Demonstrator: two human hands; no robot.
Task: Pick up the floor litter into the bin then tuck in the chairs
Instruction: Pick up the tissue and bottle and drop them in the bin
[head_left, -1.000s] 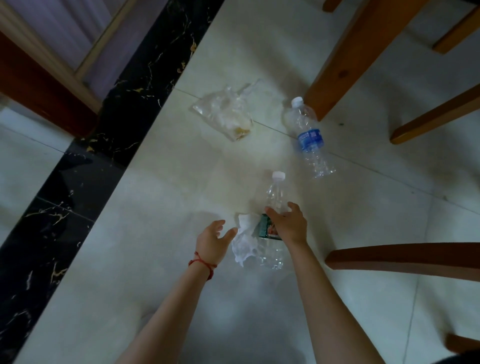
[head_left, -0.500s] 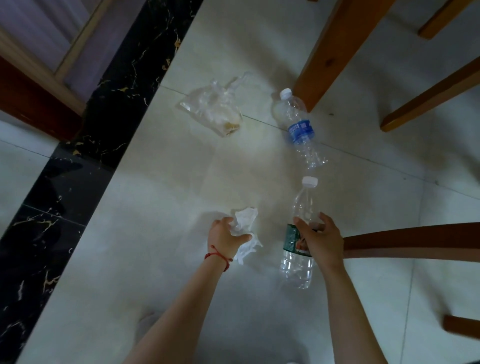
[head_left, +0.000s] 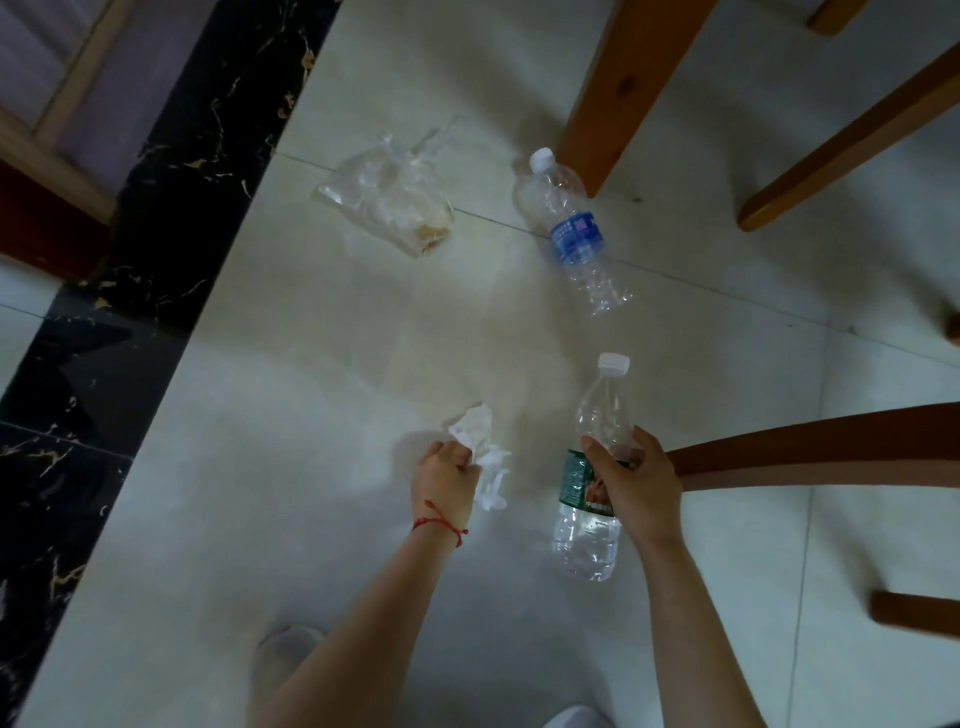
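Dim indoor light falls on the glossy pale floor tiles (head_left: 291, 519), brightest as a soft sheen at centre. Corners darken into vignette. Wide-angle distortion bends the brown wooden chair rail (head_left: 831, 447) at right; near forearms and shoes blur slightly.

**A home dining area**

Glossy pale floor tiles (head_left: 291, 519) meet a black, gold-veined marble border strip (head_left: 171, 218). Wooden chair legs (head_left: 618, 93) and a curved wooden chair rail (head_left: 831, 447) stand over the floor, and a wood-framed panel (head_left: 57, 88) runs along the top left edge.
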